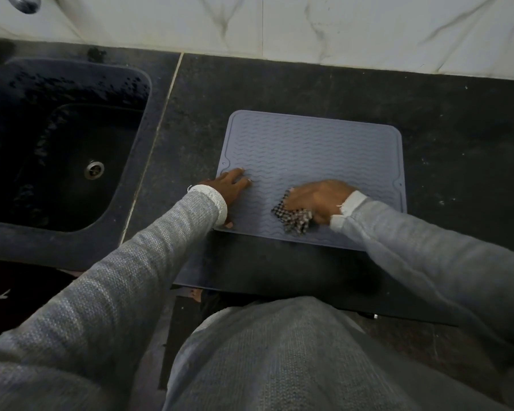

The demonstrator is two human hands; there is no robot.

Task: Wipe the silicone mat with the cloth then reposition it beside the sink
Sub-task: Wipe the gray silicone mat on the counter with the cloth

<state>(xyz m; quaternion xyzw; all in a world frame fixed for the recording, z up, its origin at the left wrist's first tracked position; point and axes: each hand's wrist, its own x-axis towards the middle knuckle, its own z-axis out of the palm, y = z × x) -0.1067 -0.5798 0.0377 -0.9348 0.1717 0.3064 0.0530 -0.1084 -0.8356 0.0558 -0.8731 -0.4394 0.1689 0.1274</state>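
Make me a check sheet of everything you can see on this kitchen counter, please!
Surface: dark speckled counter, no spills seen.
Job's things: grey mat lies flat, apart from the sink; checked cloth on its near part.
Clutter: nothing seen.
Grippers: left hand presses the mat's left edge, fingers spread; right hand pushes the cloth.
Cables: nothing seen.
Surroundings: marble wall, tap above sink.

one silicone mat (312,161), one checked cloth (293,219), one sink (60,149), two hands
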